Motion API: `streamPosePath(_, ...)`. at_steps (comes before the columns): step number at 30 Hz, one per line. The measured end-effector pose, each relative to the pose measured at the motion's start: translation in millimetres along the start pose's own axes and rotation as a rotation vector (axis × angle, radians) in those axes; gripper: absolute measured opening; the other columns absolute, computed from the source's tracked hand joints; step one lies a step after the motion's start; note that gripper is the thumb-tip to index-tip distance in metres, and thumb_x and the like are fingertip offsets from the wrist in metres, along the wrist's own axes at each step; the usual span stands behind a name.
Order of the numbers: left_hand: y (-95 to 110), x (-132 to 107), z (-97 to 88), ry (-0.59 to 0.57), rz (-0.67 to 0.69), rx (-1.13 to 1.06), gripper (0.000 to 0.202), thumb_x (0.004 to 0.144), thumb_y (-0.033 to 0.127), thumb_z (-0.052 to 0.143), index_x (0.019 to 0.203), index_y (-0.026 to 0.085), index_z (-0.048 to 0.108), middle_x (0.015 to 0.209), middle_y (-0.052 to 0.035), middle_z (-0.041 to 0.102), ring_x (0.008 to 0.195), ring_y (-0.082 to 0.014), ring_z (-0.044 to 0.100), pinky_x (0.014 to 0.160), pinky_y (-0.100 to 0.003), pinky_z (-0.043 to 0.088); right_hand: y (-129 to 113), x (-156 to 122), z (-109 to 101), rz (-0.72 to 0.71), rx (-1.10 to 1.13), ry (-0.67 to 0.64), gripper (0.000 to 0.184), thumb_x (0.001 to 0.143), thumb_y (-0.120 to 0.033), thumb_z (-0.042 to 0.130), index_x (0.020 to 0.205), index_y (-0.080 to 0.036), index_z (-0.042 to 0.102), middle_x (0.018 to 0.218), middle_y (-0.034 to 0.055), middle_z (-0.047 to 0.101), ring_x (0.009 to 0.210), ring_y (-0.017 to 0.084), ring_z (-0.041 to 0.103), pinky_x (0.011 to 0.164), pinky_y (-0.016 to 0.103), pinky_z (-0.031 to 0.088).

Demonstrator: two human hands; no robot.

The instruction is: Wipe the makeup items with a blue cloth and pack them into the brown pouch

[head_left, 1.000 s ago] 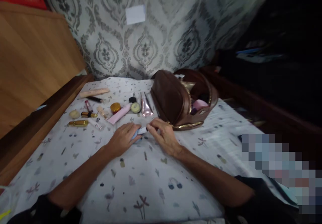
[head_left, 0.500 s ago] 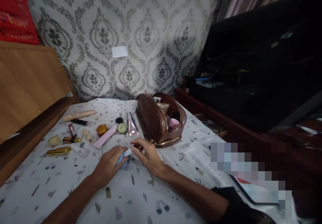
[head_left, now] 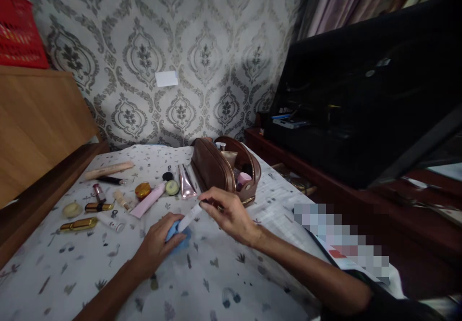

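Note:
My left hand (head_left: 156, 247) rests on the patterned white cloth (head_left: 90, 273) with its fingers curled over a blue cloth (head_left: 178, 234). My right hand (head_left: 231, 217) pinches the upper end of a small white tube (head_left: 190, 217), whose lower end touches the blue cloth. Just beyond my right hand stands an open brown cosmetic bag (head_left: 220, 169) with a pink item inside. To the left of the bag lie several cosmetics: a rose-gold tube (head_left: 186, 184), a pink tube (head_left: 147, 199), a gold-lidded jar (head_left: 143, 190) and a gold lipstick (head_left: 78, 224).
A wooden bed frame (head_left: 36, 186) runs along the left. Patterned wallpaper (head_left: 180, 46) rises behind the bed. A dark low cabinet (head_left: 325, 167) with a black screen (head_left: 378, 85) stands on the right. A red crate (head_left: 18, 32) sits at upper left.
The camera tilted up and turned right. My right hand lifted the white tube's end so the tube now slants up from the blue cloth. My left hand stayed on the blue cloth.

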State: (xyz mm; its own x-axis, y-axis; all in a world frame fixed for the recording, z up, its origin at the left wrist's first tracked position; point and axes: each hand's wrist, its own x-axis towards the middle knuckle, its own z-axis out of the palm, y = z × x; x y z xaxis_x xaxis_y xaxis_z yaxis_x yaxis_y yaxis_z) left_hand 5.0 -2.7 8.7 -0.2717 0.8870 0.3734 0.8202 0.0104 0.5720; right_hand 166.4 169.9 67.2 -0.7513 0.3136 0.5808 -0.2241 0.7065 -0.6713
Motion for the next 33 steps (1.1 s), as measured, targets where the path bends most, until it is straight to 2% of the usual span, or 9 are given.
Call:
streamPosePath(3, 4, 13, -7.7, 0.046, 0.006, -0.010, 0.029, 0.097, 0.044, 0.046, 0.110, 0.023, 0.061, 0.106, -0.0055, 0.073, 0.095, -0.0222, 0.070, 0.081, -0.032, 0.057, -10, 16, -39, 0.006, -0.082, 0.127, 0.019, 0.094, -0.035, 0.056, 0.100, -0.019, 0.066, 0.088, 0.0053, 0.069, 0.077, 0.017, 0.064, 0.067, 0.029, 0.051)
streamPosePath(5, 12, 32, -17.0, 0.071, 0.044, 0.016, 0.029, 0.098, 0.043, 0.044, 0.108, 0.022, 0.062, 0.106, -0.0054, 0.072, 0.096, -0.0218, 0.069, 0.083, -0.032, 0.055, -13, 31, -71, 0.028, -0.163, 0.258, 0.023, 0.094, -0.039, 0.057, 0.098, -0.019, 0.065, 0.085, 0.0048, 0.068, 0.071, 0.017, 0.062, 0.062, 0.028, 0.049)
streamPosePath(9, 45, 101, -33.7, 0.128, 0.223, 0.095, 0.025, 0.099, 0.037, 0.043, 0.105, 0.021, 0.062, 0.101, -0.0061, 0.070, 0.094, -0.0202, 0.067, 0.085, -0.031, 0.052, -6, 70, -131, -0.047, -0.473, 0.463, 0.020, 0.091, -0.038, 0.060, 0.092, -0.020, 0.067, 0.081, 0.0053, 0.068, 0.068, 0.017, 0.059, 0.063, 0.029, 0.047)
streamPosePath(12, 75, 165, -31.5, 0.082, 0.305, 0.263, 0.024, 0.099, 0.031, 0.043, 0.107, 0.020, 0.062, 0.105, -0.0068, 0.067, 0.100, -0.0218, 0.065, 0.087, -0.032, 0.051, 7, 98, -157, -0.059, -0.712, 0.480, 0.016, 0.089, -0.031, 0.059, 0.090, -0.018, 0.068, 0.076, 0.0054, 0.065, 0.069, 0.019, 0.058, 0.065, 0.030, 0.044)
streamPosePath(16, 101, 234, -8.6, -0.193, 0.254, 0.591, 0.024, 0.097, 0.024, 0.044, 0.110, 0.019, 0.064, 0.118, -0.0092, 0.066, 0.114, -0.0245, 0.062, 0.092, -0.034, 0.050, 24, 118, -162, -0.018, -0.869, 0.345, 0.016, 0.089, -0.025, 0.055, 0.094, -0.017, 0.069, 0.084, 0.0076, 0.067, 0.074, 0.021, 0.059, 0.068, 0.031, 0.043)
streamPosePath(19, 104, 261, 10.4, -0.296, 0.196, 0.649, 0.023, 0.095, 0.025, 0.049, 0.107, 0.019, 0.067, 0.113, -0.0107, 0.071, 0.108, -0.0261, 0.066, 0.088, -0.034, 0.052, 30, 122, -156, 0.012, -0.955, 0.230, 0.018, 0.091, -0.024, 0.053, 0.098, -0.018, 0.068, 0.095, 0.0092, 0.069, 0.083, 0.022, 0.062, 0.071, 0.031, 0.042)
streamPosePath(22, 100, 268, 21.3, -0.338, 0.186, 0.657, 0.026, 0.093, 0.021, 0.049, 0.112, 0.019, 0.067, 0.112, -0.0117, 0.072, 0.108, -0.0271, 0.067, 0.087, -0.035, 0.053, 34, 123, -153, 0.035, -1.024, 0.120, 0.020, 0.094, -0.024, 0.051, 0.103, -0.017, 0.067, 0.103, 0.0106, 0.069, 0.093, 0.024, 0.062, 0.072, 0.031, 0.041)
streamPosePath(26, 92, 264, 22.2, -0.351, 0.201, 0.652, 0.038, 0.092, 0.014, 0.044, 0.125, 0.021, 0.060, 0.119, -0.0130, 0.070, 0.111, -0.0289, 0.067, 0.087, -0.038, 0.053, 39, 127, -153, 0.062, -1.087, 0.007, 0.021, 0.096, -0.024, 0.050, 0.106, -0.016, 0.067, 0.106, 0.0109, 0.069, 0.096, 0.023, 0.062, 0.072, 0.030, 0.039)
streamPosePath(33, 87, 256, 17.5, -0.341, 0.159, 0.646, 0.029, 0.093, 0.018, 0.045, 0.118, 0.018, 0.062, 0.111, -0.0143, 0.072, 0.105, -0.0276, 0.069, 0.086, -0.036, 0.053, 45, 137, -152, -0.005, -1.234, -0.269, 0.022, 0.098, -0.022, 0.048, 0.109, -0.017, 0.066, 0.109, 0.0104, 0.068, 0.095, 0.022, 0.063, 0.065, 0.028, 0.035)
